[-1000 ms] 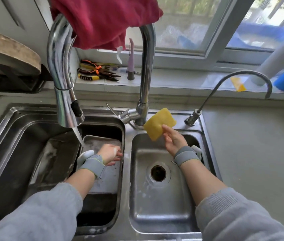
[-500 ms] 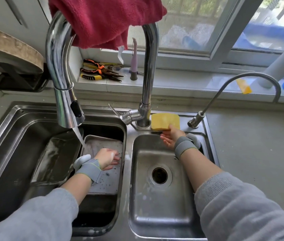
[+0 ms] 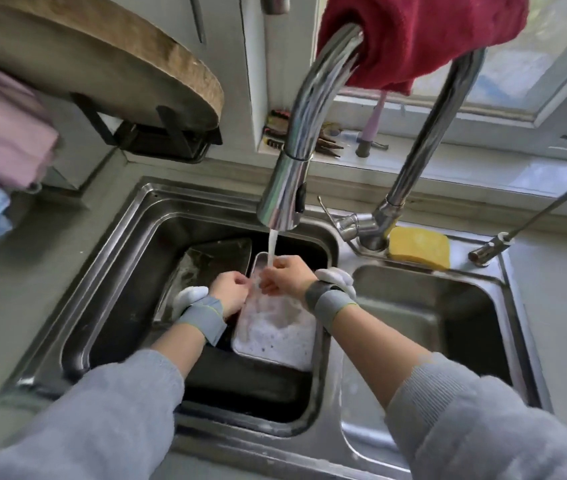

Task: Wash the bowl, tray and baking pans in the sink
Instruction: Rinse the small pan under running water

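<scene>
A metal tray [image 3: 275,336] full of white foam leans in the left basin [image 3: 129,271], its far end under the running water [image 3: 271,249]. My left hand [image 3: 230,292] curls its fingers over the tray's left rim. My right hand [image 3: 289,275] lies on the tray's far end in the stream with bent fingers; I cannot tell whether it grips. A dark, soapy baking pan [image 3: 211,263] leans to the left of the tray. The yellow sponge [image 3: 419,247] sits on the sink ledge beside the faucet base. No bowl is in sight.
The pull-down faucet head [image 3: 282,202] hangs just above my hands, with a red cloth [image 3: 413,32] draped over its arch. The right basin [image 3: 448,323] holds only suds. A thin second tap [image 3: 490,249] stands at the right, and a round wooden board [image 3: 102,60] sits on a rack at the back left.
My right hand left the sponge on the ledge and moved left into the water over the tray. My view swung left and closer to the left basin.
</scene>
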Available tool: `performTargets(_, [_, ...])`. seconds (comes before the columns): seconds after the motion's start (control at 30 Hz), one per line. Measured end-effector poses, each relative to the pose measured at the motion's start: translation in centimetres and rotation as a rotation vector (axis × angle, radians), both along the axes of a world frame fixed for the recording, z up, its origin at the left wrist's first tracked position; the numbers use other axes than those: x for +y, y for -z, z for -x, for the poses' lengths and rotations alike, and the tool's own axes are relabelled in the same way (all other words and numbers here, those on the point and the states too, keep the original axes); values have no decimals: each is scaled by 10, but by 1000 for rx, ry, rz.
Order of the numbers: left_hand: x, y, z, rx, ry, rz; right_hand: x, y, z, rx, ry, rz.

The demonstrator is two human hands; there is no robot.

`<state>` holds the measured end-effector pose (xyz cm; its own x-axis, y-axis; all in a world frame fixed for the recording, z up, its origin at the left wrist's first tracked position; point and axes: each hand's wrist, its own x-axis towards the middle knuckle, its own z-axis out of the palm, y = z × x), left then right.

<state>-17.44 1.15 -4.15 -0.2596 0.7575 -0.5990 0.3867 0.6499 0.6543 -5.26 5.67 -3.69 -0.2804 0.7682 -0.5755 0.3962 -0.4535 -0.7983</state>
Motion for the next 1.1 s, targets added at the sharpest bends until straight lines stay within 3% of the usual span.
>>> performTargets(0.1, [-27,5,12,304,375,5,3,6,18,6,73,33])
performTargets(0.33, [-55,56,15,583,1019,74,-6,40,19,-201,127,62])
performTargets(0.43, [-51,65,16,841,1209,10,-16,59,9,-419,-106,-42])
performTargets(0.6, [-47,69,20,1064,1381,-179,-38,85,-2,-828,-815,-79])
performTargets(0.67, [-46,62,22,1088,1443,-201,-49,97,3,-935,-938,-20])
performTargets(0.77, [-34,42,29,1103,1505,-235,-61,114,10,-947,-945,10])
performTargets(0.97, [-12,26,45,932,1477,-438,-68,102,8,-846,-701,-120])
performTargets(1.1, [4,9,46,736,1341,-501,-72,63,3,-667,-543,-243])
